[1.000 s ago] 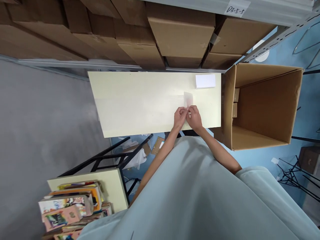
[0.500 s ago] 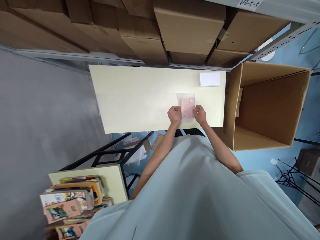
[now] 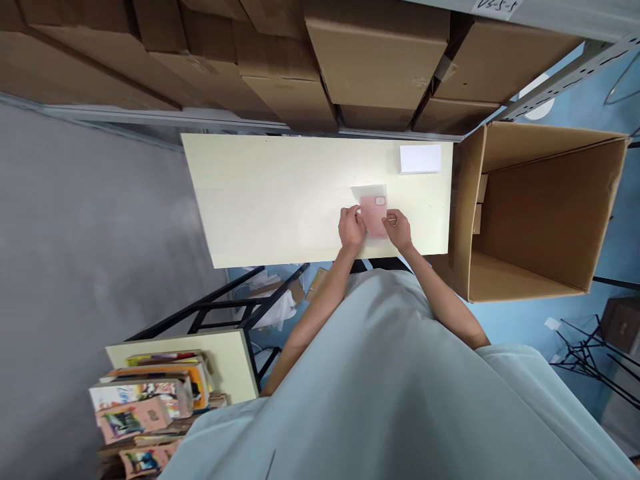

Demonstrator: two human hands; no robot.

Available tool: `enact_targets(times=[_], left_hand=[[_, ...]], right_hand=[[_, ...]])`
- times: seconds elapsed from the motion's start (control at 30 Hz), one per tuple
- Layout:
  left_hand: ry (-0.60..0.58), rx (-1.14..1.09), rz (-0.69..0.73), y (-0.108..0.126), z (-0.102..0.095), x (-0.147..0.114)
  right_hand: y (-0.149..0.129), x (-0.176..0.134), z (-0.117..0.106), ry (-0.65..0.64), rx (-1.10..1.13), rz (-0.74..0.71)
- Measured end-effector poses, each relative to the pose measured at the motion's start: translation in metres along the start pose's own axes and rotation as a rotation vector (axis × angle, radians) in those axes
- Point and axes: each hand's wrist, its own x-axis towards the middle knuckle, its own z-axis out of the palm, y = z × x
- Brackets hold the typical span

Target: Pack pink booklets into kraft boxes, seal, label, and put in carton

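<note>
A pink, flat, book-like item (image 3: pixel 373 220) with a small white label at its upper right lies on the cream table, in front of my body. Around it is a clear plastic sleeve (image 3: pixel 369 191), whose upper end stretches past the pink item. My left hand (image 3: pixel 352 229) is closed at the left edge, its thumb and fingers gripping the sleeved item. At the right edge my right hand (image 3: pixel 399 229) pinches the sleeve between thumb and forefinger, with the other fingers curled.
A white stack or box (image 3: pixel 420 159) sits at the back right of the table (image 3: pixel 270 200). Right of it stands a large open carton (image 3: pixel 545 227). Shelved cardboard boxes (image 3: pixel 375 60) overhang the back. Several books (image 3: pixel 145 393) lie on a lower-left stand.
My left hand has moved slightly right and forward, over the left edge of the pink item, and its fingers have shifted. The sleeve looks narrower on the right.
</note>
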Motion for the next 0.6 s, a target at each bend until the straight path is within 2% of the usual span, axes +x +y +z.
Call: enact_targets(times=[0.13, 0.23, 0.4, 0.47, 0.53, 0.6], left_hand=[[-0.057, -0.039, -0.078, 0.000, 0.000, 0.005], [-0.121, -0.149, -0.173, -0.001, -0.007, 0.007], [-0.237, -0.620, -0.402, -0.004, -0.034, 0.002], [-0.281, -0.771, -0.443, -0.004, -0.045, -0.004], [-0.292, -0.807, -0.450, -0.005, -0.053, -0.011], [-0.233, -0.739, -0.431, -0.009, -0.058, -0.014]], right_hand=[[-0.020, -0.017, 0.003, -0.014, -0.052, -0.109], [-0.035, -0.025, 0.011, -0.041, -0.102, -0.158], [-0.053, -0.028, 0.034, -0.101, -0.176, -0.213], [-0.056, -0.028, 0.043, -0.143, -0.192, -0.246], [-0.055, -0.027, 0.051, -0.199, -0.194, -0.278], [-0.050, -0.024, 0.054, -0.241, -0.200, -0.291]])
